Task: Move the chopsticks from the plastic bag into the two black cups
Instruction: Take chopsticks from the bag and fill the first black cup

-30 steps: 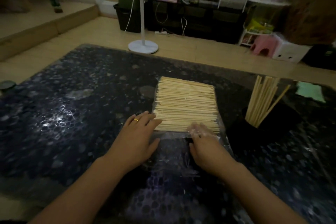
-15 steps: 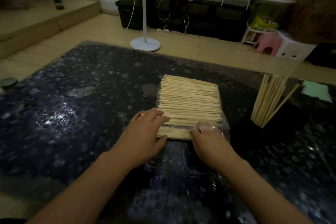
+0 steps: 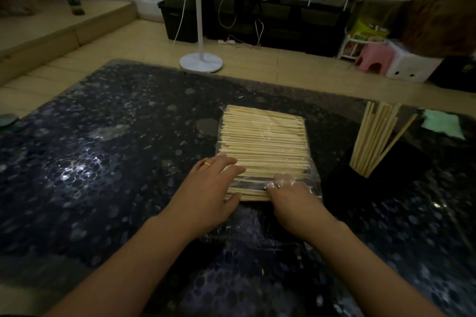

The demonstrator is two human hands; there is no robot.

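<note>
black cup [image 3: 360, 183] of upright sticks [image 3: 373, 141] crowds the bag's [image 3: 313, 175] right side.

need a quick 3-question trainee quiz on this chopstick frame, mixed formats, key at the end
1. True or false: some chopsticks already stand in a black cup to the right of the plastic bag.
2. Which hand wears the ring? A) left hand B) right hand C) neither
3. Fill in: the fingers of the right hand reach under the clear ____ at the near end of the bundle of chopsticks.

Key:
1. True. A bunch leans in the cup, tilted right.
2. A. A gold ring shows on a left finger; that hand lies flat on the bundle's near left corner.
3. Plastic. The fingertips show through the film, so the grip itself cannot be judged.
</note>
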